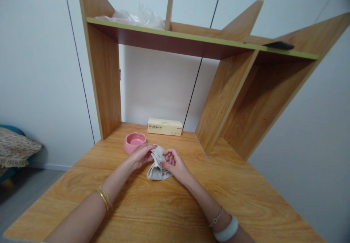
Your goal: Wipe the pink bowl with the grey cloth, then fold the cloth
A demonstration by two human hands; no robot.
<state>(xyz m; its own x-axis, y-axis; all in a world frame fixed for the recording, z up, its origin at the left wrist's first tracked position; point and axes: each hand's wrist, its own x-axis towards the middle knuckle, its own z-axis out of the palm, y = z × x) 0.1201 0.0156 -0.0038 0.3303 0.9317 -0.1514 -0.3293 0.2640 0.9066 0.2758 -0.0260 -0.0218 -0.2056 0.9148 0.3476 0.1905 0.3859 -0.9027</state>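
Note:
A crumpled light grey cloth [156,170] lies bunched on the wooden desk, between both hands. My left hand [142,156] grips its upper left side, with the thumb and fingers closed on the fabric. On the right edge, my right hand [175,165] pinches the folds between thumb and curled fingers. Just behind my left hand stands a pink bowl [135,139] with a wavy rim; I see nothing inside it. Farther back, a cream cling film box [164,127] with printed lettering rests near the wall.
The wooden desk [164,210] carries a shelf unit with upright side panels [106,78] and a green-edged shelf [191,38]. Up there lie a clear plastic bag [136,18] and a flat dark object [279,45]. A fringed blanket [18,146] shows at far left.

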